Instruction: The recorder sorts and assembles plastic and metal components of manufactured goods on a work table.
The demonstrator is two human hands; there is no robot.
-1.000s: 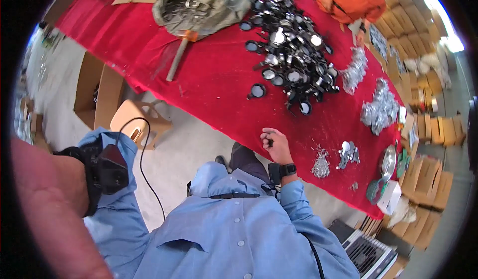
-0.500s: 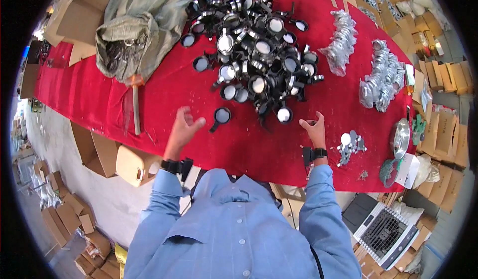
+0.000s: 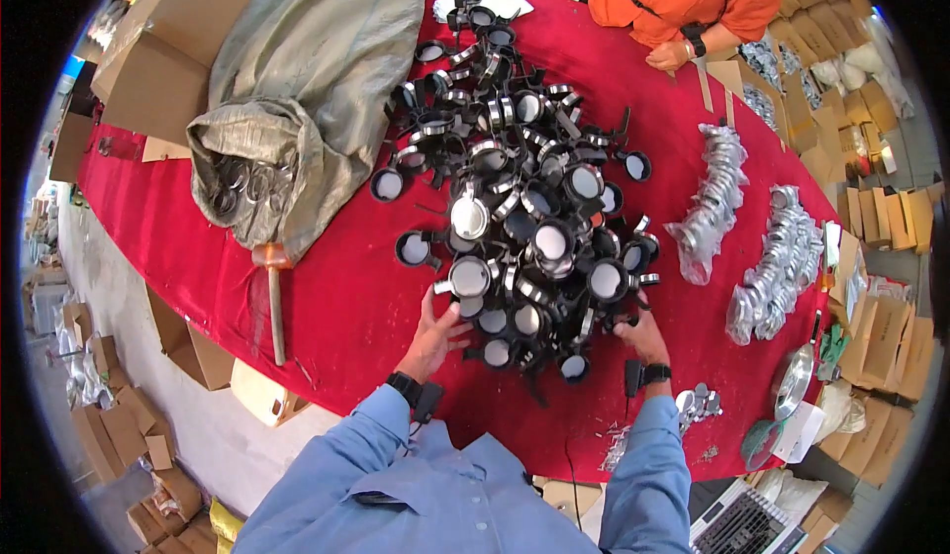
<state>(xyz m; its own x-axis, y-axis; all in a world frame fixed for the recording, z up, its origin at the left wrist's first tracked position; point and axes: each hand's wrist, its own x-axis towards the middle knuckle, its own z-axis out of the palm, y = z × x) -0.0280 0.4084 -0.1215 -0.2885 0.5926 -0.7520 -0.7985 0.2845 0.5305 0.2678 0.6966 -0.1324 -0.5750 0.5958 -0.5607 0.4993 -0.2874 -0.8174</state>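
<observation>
A large heap of round black pieces (image 3: 551,241) with silver rims, pale disc faces and black handles lies on the red-covered table (image 3: 336,307). At the heap's near left edge, my left hand (image 3: 432,341) touches or nearly touches the outer pieces, its fingers spread. On the opposite side, my right hand (image 3: 643,336) is against the near right edge, thumb and fingers apart. Its fingertips are partly hidden by the pieces. I see nothing held in either hand.
Left of the heap lie an open woven sack (image 3: 257,173) of metal rings and a mallet (image 3: 276,302). Plastic-wrapped stacks (image 3: 711,203) of silvery parts lie to the right, with small metal bits (image 3: 699,403) nearer me. A person in orange (image 3: 683,0) stands across the table.
Both hands have moved forward to the heap's near edges. The loose piece near my left hand no longer lies apart from the heap. The view has shifted, showing more of the far side.
</observation>
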